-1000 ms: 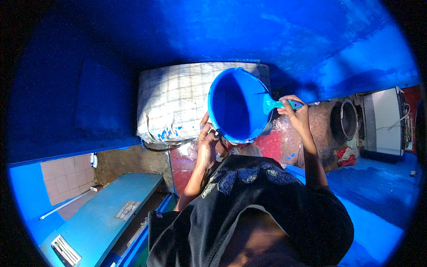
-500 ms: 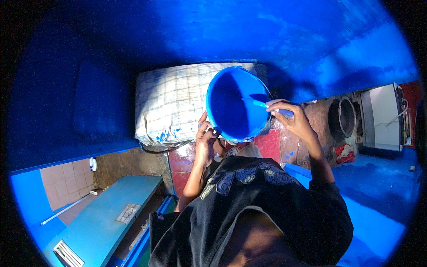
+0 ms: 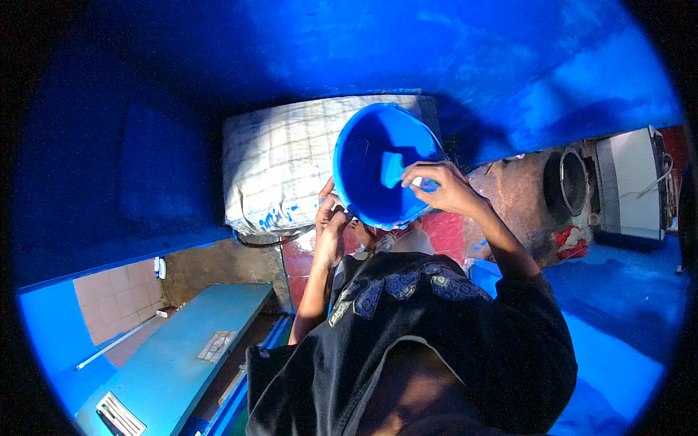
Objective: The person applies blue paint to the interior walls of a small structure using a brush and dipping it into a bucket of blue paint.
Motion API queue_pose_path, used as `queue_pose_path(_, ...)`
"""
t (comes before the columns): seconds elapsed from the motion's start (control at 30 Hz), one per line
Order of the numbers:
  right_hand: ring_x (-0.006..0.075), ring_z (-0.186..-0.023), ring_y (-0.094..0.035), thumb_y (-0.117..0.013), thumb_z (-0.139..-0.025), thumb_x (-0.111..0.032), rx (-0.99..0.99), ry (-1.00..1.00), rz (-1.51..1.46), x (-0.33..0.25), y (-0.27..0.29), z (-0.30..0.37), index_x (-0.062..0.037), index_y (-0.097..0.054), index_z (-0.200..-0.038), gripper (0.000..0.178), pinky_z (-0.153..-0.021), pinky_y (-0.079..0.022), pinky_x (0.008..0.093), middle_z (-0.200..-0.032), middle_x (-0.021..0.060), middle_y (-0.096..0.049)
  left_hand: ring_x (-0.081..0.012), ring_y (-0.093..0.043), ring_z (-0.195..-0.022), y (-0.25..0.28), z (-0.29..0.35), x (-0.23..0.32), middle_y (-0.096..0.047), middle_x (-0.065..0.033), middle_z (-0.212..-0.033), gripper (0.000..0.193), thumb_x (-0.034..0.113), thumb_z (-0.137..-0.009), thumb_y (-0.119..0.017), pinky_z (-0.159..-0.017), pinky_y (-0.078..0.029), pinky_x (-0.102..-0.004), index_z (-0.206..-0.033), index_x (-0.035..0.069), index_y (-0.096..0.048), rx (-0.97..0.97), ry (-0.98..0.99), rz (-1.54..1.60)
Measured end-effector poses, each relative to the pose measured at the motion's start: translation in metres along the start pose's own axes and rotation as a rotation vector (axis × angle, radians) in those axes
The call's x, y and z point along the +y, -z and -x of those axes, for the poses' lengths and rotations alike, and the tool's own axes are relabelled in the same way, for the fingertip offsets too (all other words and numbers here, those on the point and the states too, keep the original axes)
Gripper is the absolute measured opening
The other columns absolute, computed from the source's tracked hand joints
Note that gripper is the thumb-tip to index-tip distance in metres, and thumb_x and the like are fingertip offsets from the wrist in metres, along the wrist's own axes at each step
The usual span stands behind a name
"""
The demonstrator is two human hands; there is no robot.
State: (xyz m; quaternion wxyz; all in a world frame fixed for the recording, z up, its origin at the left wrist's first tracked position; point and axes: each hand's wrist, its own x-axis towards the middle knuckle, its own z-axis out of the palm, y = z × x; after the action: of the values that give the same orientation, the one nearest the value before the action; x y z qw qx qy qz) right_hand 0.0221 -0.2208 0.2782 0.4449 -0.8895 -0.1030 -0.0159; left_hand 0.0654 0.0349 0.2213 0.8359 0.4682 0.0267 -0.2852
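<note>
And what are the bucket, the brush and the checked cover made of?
The bucket is probably smooth plastic, slightly shiny: it looks even and rounded where lit. The brush has a blue-coated end, so I can't tell its bristle material. The checked cover looks like matt cloth, because it wrinkles softly.

One bucket [image 3: 413, 132], one brush [image 3: 392, 170], one checked cloth [image 3: 280, 156] and one dark tub [image 3: 554, 190] show.

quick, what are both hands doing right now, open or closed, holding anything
Left hand: closed, holding the blue bucket by its near left edge.
Right hand: closed, holding the paintbrush at the bucket's mouth.
</note>
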Motion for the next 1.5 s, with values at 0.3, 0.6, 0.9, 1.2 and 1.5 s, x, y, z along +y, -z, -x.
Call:
queue_pose_path(0.3,0.0263,-0.085,-0.066,-0.064,-0.071,0.002,0.021,0.057,-0.023,0.023,-0.031,-0.030,-0.0015,-0.063,-0.084,0.013,-0.075,-0.051,0.0338,-0.091,0.0110,-0.067,-0.0269,-0.044,-0.124,-0.001,0.006,0.002,-0.027,-0.0041,-0.148,0.015,0.008,-0.074,-0.052,-0.099,-0.038,-0.0488,-0.088,0.008,-0.052,-0.067,-0.096,-0.176)
queue_pose_path(0.6,0.0262,-0.087,-0.066,-0.063,-0.071,0.003,0.109,0.184,-0.093,0.016,-0.048,-0.047,-0.0006,-0.062,-0.081,0.010,-0.076,-0.052,0.0334,-0.090,0.0108,-0.067,-0.0265,-0.044,-0.124,-0.001,0.007,-0.002,-0.029,-0.0045,-0.147,0.020,0.008,-0.074,-0.050,-0.100,-0.039,-0.0499,-0.094,0.009,-0.052,-0.106,-0.092,-0.219)
queue_pose_path(0.9,0.0215,-0.086,-0.067,-0.065,-0.076,0.000,0.164,0.010,-0.158,0.021,-0.049,-0.034,-0.0025,-0.064,-0.086,0.010,-0.076,-0.052,0.0313,-0.090,0.0094,-0.069,-0.0275,-0.042,-0.127,0.000,0.014,-0.001,-0.024,-0.0025,-0.150,0.026,0.001,-0.071,-0.047,-0.098,-0.042,-0.0481,-0.095,0.008,-0.055,-0.030,-0.032,-0.054)
queue_pose_path(1.2,0.0158,-0.079,-0.067,-0.062,-0.090,-0.015,0.467,-0.256,-0.620,0.040,-0.042,-0.020,0.0026,-0.066,-0.093,0.018,-0.066,-0.055,0.0250,-0.092,0.0100,-0.068,-0.0251,-0.046,-0.122,0.008,0.010,-0.002,-0.030,-0.0004,-0.147,0.018,0.005,-0.073,-0.048,-0.100,-0.039,-0.0471,-0.091,0.010,-0.051,0.008,-0.007,0.030)
queue_pose_path(1.5,0.0223,-0.072,-0.069,-0.059,-0.091,-0.036,0.744,-0.441,-1.131,0.073,-0.018,0.021,-0.0001,-0.060,-0.103,0.038,-0.068,-0.058,0.0329,-0.092,0.0156,-0.067,-0.0279,-0.046,-0.124,0.010,0.010,0.003,-0.047,-0.0072,-0.132,0.057,0.029,-0.075,-0.059,-0.106,-0.033,-0.0424,-0.125,0.007,-0.045,-0.011,-0.044,-0.068)
